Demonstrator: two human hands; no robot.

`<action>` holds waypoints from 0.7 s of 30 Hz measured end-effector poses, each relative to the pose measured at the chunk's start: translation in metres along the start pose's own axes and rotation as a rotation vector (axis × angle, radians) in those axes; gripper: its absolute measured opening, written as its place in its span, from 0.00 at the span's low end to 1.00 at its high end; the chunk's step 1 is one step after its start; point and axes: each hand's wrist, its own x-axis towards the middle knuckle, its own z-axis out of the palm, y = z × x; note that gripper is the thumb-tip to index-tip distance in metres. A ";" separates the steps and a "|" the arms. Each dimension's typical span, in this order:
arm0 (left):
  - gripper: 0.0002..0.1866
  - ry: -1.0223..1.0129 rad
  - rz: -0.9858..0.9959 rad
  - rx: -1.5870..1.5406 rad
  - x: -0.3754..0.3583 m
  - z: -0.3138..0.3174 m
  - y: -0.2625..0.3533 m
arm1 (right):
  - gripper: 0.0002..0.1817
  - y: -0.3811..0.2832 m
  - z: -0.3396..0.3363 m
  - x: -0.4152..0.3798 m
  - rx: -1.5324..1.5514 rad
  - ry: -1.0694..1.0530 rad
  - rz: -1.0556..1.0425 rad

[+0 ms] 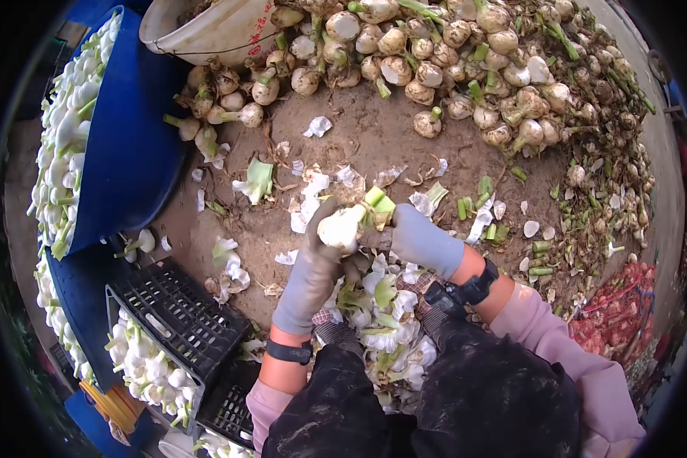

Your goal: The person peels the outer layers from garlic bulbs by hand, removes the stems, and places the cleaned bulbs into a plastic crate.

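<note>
A white garlic bulb [340, 229] with a short green stem is held up in front of me. My left hand [313, 263], in a grey dirt-stained glove, wraps round the bulb from the left. My right hand [421, 240], gloved too, is closed on a flap of green and white outer skin [378, 208] at the stem side; its fingertips are partly hidden. Below both hands, a heap of peeled skins [389, 320] lies between my feet.
Soil-covered garlic bulbs [427, 53] are piled ahead and to the right. At left stand a blue tub [130, 145] and a black crate [179, 313], both with clean white bulbs. A white bucket [206, 38] stands at the back, a red mesh bag [618, 309] at right.
</note>
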 end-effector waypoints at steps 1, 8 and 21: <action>0.39 0.021 0.020 0.294 -0.001 -0.003 -0.001 | 0.16 0.003 -0.002 0.005 0.001 -0.063 0.010; 0.22 0.269 0.105 0.612 -0.001 -0.016 0.009 | 0.12 -0.009 0.009 -0.008 0.117 -0.176 0.126; 0.24 0.221 0.172 -0.566 0.008 -0.028 0.010 | 0.12 -0.003 0.021 -0.050 -0.460 -0.934 -0.217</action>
